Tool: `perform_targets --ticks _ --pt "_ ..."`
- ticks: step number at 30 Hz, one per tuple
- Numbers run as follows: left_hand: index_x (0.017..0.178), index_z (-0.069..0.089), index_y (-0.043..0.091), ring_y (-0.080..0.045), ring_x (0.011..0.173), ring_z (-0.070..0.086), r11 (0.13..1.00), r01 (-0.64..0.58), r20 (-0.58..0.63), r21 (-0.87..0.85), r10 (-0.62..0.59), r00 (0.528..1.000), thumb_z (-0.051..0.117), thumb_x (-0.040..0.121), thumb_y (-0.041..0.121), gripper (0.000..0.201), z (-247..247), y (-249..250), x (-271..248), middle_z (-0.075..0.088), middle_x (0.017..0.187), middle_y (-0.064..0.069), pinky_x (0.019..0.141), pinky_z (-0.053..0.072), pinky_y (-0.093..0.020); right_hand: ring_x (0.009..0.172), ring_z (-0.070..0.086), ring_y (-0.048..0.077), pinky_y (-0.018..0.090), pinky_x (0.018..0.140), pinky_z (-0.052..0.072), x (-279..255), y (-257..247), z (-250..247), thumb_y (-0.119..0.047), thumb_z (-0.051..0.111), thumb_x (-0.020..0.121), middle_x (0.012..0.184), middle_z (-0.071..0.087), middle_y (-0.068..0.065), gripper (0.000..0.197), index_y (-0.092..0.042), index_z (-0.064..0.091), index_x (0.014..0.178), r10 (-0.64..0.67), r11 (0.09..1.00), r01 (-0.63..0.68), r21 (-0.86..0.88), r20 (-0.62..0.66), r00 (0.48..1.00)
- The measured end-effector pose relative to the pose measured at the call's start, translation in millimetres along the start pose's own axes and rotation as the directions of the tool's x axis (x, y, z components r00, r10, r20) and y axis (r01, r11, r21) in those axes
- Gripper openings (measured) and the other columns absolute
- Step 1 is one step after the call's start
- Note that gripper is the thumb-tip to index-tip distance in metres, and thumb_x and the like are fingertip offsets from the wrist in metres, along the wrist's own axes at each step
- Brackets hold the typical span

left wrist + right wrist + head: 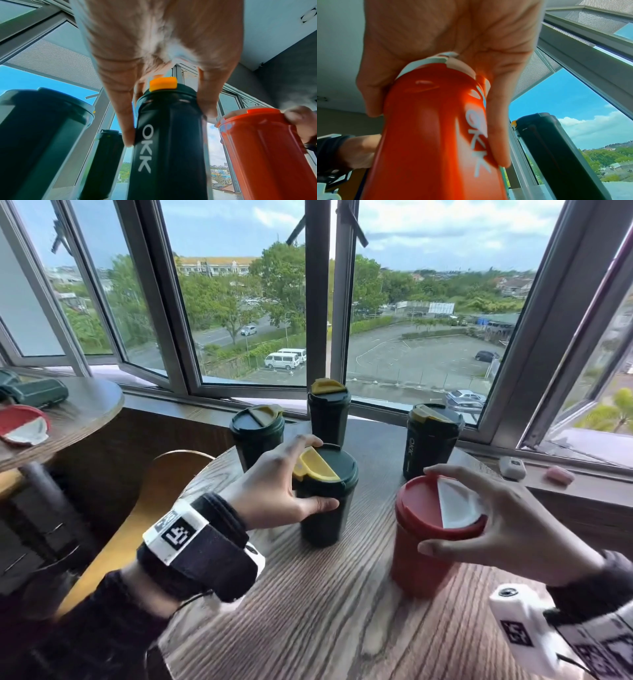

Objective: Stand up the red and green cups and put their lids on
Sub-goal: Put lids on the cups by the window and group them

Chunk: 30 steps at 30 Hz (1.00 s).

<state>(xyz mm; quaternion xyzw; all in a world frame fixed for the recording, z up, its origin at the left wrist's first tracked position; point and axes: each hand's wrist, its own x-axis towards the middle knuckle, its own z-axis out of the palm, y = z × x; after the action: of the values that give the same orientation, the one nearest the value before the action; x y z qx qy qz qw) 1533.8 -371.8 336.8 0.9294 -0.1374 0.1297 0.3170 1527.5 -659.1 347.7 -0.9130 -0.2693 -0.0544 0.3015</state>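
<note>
A dark green cup (320, 525) stands upright at the middle of the round wooden table (342, 611), its green lid with a yellow flap (339, 463) on top. My left hand (324, 472) grips the lid rim, finger behind and thumb in front. In the left wrist view the fingers (126, 121) hang down both sides of the green cup (168, 135). To the right stands a red cup (421, 563) under a red lid with a white flap (418, 501). My right hand (425, 510) curls round that lid. The right wrist view shows the red cup (428, 135) between thumb and fingers (498, 135).
Three more lidded dark green cups (257, 436) (329, 409) (431, 436) stand at the table's far side, by open windows. A second table (85, 412) at left bears a lying green cup (37, 395) and a red lid (22, 424). A wooden chair (164, 494) stands between the tables.
</note>
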Motion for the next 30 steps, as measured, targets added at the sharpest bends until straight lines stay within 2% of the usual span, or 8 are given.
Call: perform_targets --ticks 2,5,11,14,16,18,22,30 --pt "0.13 0.042 0.025 -0.004 0.096 0.055 0.999 -0.013 0.025 -0.053 0.015 1.0 0.083 0.062 0.035 0.08 -2 1 -5 0.055 0.115 0.009 0.078 0.046 -0.007 0.104 0.06 -0.001 0.026 0.093 0.049 1 -3 2 -0.076 0.073 0.041 0.111 0.065 -0.018 0.091 -0.045 0.049 0.123 -0.003 1.0 0.003 0.025 0.007 1.0" --pt "0.131 0.04 0.027 -0.001 0.105 0.056 0.994 -0.029 0.08 -0.105 0.037 0.996 0.084 0.062 0.033 0.082 -6 3 -10 0.056 0.121 0.01 0.093 0.047 -0.02 0.097 0.057 -0.015 0.004 0.082 0.043 3 -12 5 -0.077 0.072 0.04 0.105 0.063 -0.025 0.092 -0.042 0.051 0.122 -0.026 1.0 0.025 0.016 0.012 1.0" --pt "0.134 0.037 0.029 0.01 0.105 0.051 0.995 -0.043 0.126 -0.092 0.054 0.991 0.082 0.065 0.031 0.082 -12 2 -11 0.053 0.118 0.017 0.084 0.037 0.0 0.095 0.047 -0.028 -0.006 0.073 0.033 7 -28 14 -0.078 0.068 0.042 0.1 0.053 -0.036 0.091 -0.037 0.053 0.121 -0.027 1.0 0.027 0.0 -0.015 1.0" --pt "0.135 0.036 0.029 0.009 0.109 0.049 0.992 -0.039 0.141 -0.117 0.056 0.988 0.082 0.065 0.034 0.084 -11 0 -10 0.052 0.121 0.016 0.092 0.037 -0.004 0.1 0.038 -0.033 -0.009 0.077 0.028 5 -29 17 -0.077 0.069 0.04 0.105 0.042 -0.041 0.097 -0.037 0.048 0.126 -0.03 0.999 0.03 0.033 -0.006 1.0" --pt "0.136 0.034 0.029 0.008 0.114 0.048 0.99 -0.039 0.141 -0.134 0.058 0.988 0.081 0.063 0.041 0.087 -8 -2 -11 0.05 0.126 0.015 0.099 0.038 -0.012 0.105 0.04 -0.029 -0.007 0.084 0.03 4 -27 14 -0.071 0.073 0.041 0.113 0.044 -0.038 0.101 -0.038 0.042 0.131 -0.023 0.998 0.019 0.059 0.073 0.997" --pt "0.135 0.034 0.029 0.017 0.113 0.043 0.988 -0.028 0.116 -0.155 0.047 0.992 0.082 0.06 0.045 0.09 -6 -2 -12 0.047 0.124 0.022 0.094 0.035 -0.002 0.109 0.049 -0.018 0.002 0.091 0.036 3 -24 11 -0.064 0.076 0.042 0.12 0.053 -0.028 0.103 -0.037 0.039 0.134 -0.007 0.998 -0.001 0.059 0.129 0.992" --pt "0.134 0.036 0.028 0.012 0.112 0.047 0.987 -0.023 0.075 -0.158 0.035 0.997 0.081 0.054 0.055 0.096 -2 -5 -11 0.049 0.125 0.018 0.095 0.038 -0.006 0.098 0.049 -0.017 -0.003 0.076 0.034 0 -24 17 -0.074 0.075 0.038 0.1 0.058 -0.023 0.095 -0.036 0.048 0.121 0.013 1.0 -0.013 -0.011 -0.005 1.0" --pt "0.133 0.038 0.025 0.008 0.108 0.053 0.967 0.009 0.094 -0.255 0.016 0.995 0.078 0.055 0.044 0.09 -1 -7 -12 0.054 0.12 0.016 0.088 0.04 -0.004 0.1 0.047 -0.017 -0.001 0.078 0.035 0 -20 17 -0.07 0.072 0.042 0.103 0.056 -0.022 0.09 -0.035 0.046 0.12 0.019 1.0 -0.019 -0.009 -0.009 1.0"
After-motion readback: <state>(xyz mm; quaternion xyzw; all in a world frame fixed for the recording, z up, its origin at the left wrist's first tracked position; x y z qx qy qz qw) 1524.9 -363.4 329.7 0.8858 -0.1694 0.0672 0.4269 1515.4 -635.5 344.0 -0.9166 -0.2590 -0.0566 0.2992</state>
